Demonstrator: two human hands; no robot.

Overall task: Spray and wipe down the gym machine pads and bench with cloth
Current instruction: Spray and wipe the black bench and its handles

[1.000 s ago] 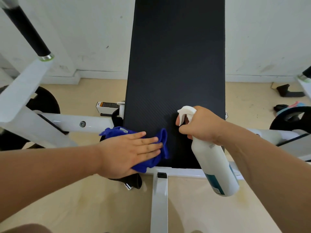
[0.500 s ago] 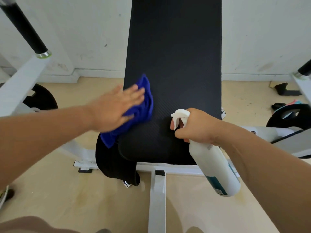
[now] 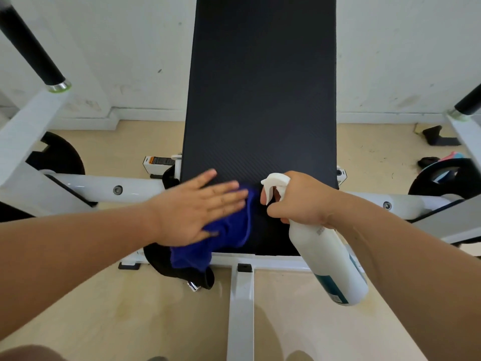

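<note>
A long black bench pad point(image 3: 263, 100) runs away from me toward the wall. My left hand point(image 3: 197, 207) lies flat with straight fingers, pressing a blue cloth point(image 3: 229, 238) onto the pad's near left corner; part of the cloth hangs over the edge. My right hand point(image 3: 299, 199) grips the neck of a white spray bottle point(image 3: 328, 259), with the nozzle pointing left toward the cloth and the body tilted down to the right.
White frame bars point(image 3: 109, 187) stick out both sides of the bench, and a white leg point(image 3: 240, 313) runs toward me. Black weight plates point(image 3: 58, 155) sit left and right. Black-gripped handles point(image 3: 31, 48) rise at both upper corners. Dark items point(image 3: 437, 136) lie on the floor at right.
My left hand has swept the blue cloth from higher on the pad's left edge back down to the near corner. The right hand with the bottle has stayed in place.
</note>
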